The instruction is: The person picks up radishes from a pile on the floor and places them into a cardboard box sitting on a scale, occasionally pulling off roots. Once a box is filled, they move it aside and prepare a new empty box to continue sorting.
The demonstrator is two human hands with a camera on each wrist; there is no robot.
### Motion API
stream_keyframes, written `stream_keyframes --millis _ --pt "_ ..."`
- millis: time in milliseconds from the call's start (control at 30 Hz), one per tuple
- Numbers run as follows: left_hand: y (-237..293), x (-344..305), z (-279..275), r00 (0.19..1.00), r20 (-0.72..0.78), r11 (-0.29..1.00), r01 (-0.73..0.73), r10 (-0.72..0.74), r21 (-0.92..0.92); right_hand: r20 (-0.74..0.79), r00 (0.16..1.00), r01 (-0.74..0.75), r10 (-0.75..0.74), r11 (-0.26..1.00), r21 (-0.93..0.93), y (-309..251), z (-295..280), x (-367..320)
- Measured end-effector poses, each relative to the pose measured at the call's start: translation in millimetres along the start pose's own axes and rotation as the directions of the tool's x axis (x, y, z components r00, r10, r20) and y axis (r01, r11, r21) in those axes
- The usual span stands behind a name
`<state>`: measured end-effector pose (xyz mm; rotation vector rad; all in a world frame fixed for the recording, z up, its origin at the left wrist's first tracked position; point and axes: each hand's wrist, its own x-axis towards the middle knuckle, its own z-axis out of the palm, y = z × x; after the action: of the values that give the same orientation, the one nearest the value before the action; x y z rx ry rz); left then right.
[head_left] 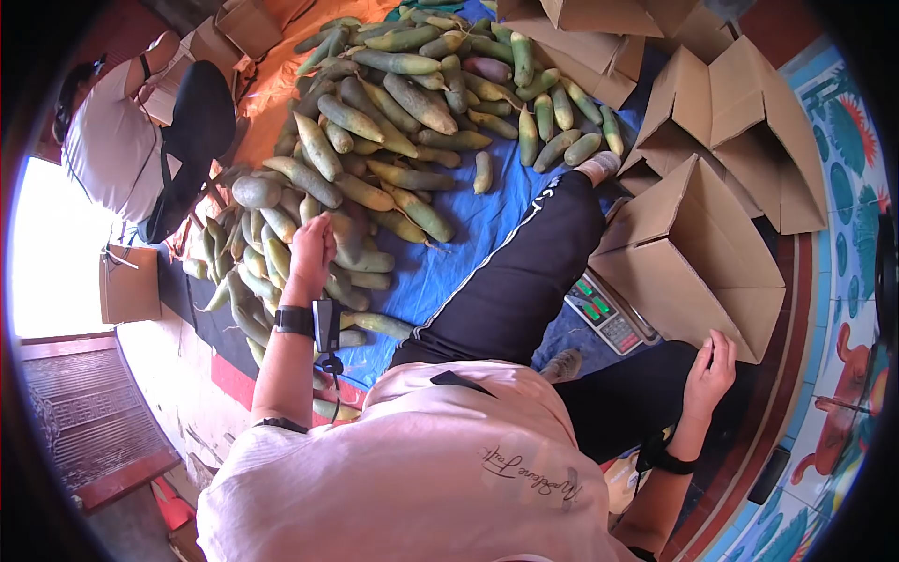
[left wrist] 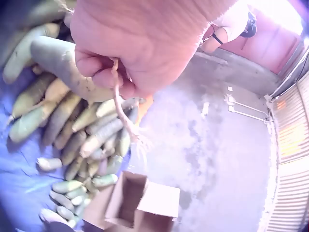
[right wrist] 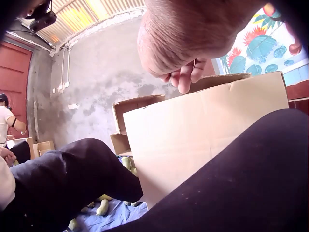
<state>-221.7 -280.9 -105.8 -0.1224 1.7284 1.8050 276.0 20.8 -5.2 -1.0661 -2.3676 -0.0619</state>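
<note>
My left hand [head_left: 314, 251] is over the heap of green and yellowish radishes [head_left: 398, 211]. In the left wrist view its curled fingers pinch a thin pale root [left wrist: 120, 108], whose hairy end hangs free below the fist. A thick green radish [left wrist: 58, 60] shows just behind that hand; where the root joins is hidden by the fingers. My right hand [head_left: 709, 375] is at the near edge of an open cardboard box [head_left: 670, 281], its fingers loosely bent. From the right wrist, those fingertips [right wrist: 184, 83] overlap the box's top edge.
A digital scale [head_left: 607, 314] stands on the blue sheet [head_left: 487, 234], beside the box and between my legs. More open cartons [head_left: 740, 122] stand at the right and back. Another person [head_left: 122, 140] sits at the heap's left side. A wooden panel [head_left: 98, 412] lies lower left.
</note>
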Motion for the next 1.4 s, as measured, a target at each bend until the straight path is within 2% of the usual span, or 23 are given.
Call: stream_keyframes --millis 33,133,167,233,300,367,467,533,567,633,700,733,767,833,900,933,967,1033,1133,1167,1233,1300,1400 --pt "10 -7 12 1.000 0.003 1.000 -0.004 0.004 -0.002 0.006 1.000 -0.014 0.014 1.000 0.018 -3 0 1" --pt "36 -33 51 0.952 0.292 0.996 -0.083 0.091 -0.042 0.009 1.000 0.007 -0.007 0.998 0.055 -16 0 5" --pt "43 -43 62 0.950 0.299 0.996 -0.083 0.092 -0.042 0.005 1.000 0.002 -0.003 0.999 0.050 -21 0 6" --pt "60 -65 85 0.772 0.591 0.969 -0.230 0.235 -0.085 0.031 0.999 0.019 -0.023 0.994 0.109 -33 -2 9" --pt "78 -88 110 0.714 0.651 0.965 -0.219 0.259 -0.143 0.049 0.998 0.022 -0.030 0.985 0.170 -51 -5 16" --pt "92 -108 131 0.462 0.821 0.942 -0.189 0.335 -0.278 0.030 0.994 0.099 -0.110 0.966 0.240 -74 -7 28" --pt "109 -140 162 0.365 0.894 0.953 -0.247 0.260 -0.176 0.030 0.980 0.170 -0.197 0.905 0.390 -102 1 41" --pt "110 -155 183 0.230 0.963 0.987 -0.111 0.141 -0.118 0.027 0.964 0.226 -0.265 0.867 0.445 -116 11 45" --pt "110 -159 193 0.155 0.984 0.989 -0.134 0.089 -0.068 -0.002 0.965 0.230 -0.262 0.843 0.487 -123 16 45" --pt "102 -167 209 0.006 1.000 0.998 -0.066 0.024 -0.024 0.066 0.997 -0.012 -0.035 0.793 0.608 -127 28 36" --pt "100 -175 221 -0.067 0.997 0.992 -0.124 -0.024 0.015 0.110 0.994 -0.082 0.011 0.734 0.674 -119 34 21" --pt "100 -170 224 -0.148 0.987 0.976 -0.218 -0.063 0.030 0.160 0.986 -0.152 0.049 0.663 0.733 -116 34 16" --pt "99 -167 226 -0.155 0.986 0.976 -0.216 -0.066 0.031 0.160 0.986 -0.156 0.055 0.666 0.729 -109 33 15" --pt "98 -163 231 -0.181 0.953 0.767 -0.566 0.243 -0.303 0.037 0.992 -0.112 0.121 0.699 0.706 -87 30 14" --pt "99 -159 231 -0.032 0.934 0.574 -0.781 0.357 -0.246 -0.033 0.976 -0.168 0.217 0.833 0.526 -67 9 26" --pt "101 -158 234 0.012 0.893 0.476 -0.849 0.450 -0.229 0.034 0.936 -0.300 0.350 0.744 0.597 -63 -6 34" --pt "105 -157 237 0.043 0.838 0.377 -0.905 0.544 -0.198 -0.064 0.949 -0.241 0.309 0.842 0.483 -50 -14 42" --pt "122 -155 234 -0.003 0.874 0.392 -0.893 0.487 -0.221 -0.162 0.947 -0.234 0.277 0.942 0.240 -26 -27 56" --pt "130 -156 236 -0.142 0.821 0.628 -0.577 0.553 -0.522 -0.128 0.926 -0.339 0.356 0.931 0.136 10 -33 69" --pt "126 -159 250 -0.244 0.698 0.596 -0.380 0.673 -0.708 -0.100 0.924 -0.364 0.368 0.930 0.055 21 -34 73" --pt "142 -172 263 -0.412 0.658 0.645 -0.194 0.630 -0.739 -0.063 0.922 -0.385 0.383 0.922 -0.036 43 -34 81" --pt "132 -164 262 -0.382 0.667 0.656 -0.182 0.640 -0.733 0.070 0.895 -0.416 0.441 0.879 -0.232 63 -27 87" --pt "124 -157 263 -0.353 0.670 0.663 -0.160 0.653 -0.731 0.214 0.832 -0.454 0.511 0.850 -0.267 92 -11 92"
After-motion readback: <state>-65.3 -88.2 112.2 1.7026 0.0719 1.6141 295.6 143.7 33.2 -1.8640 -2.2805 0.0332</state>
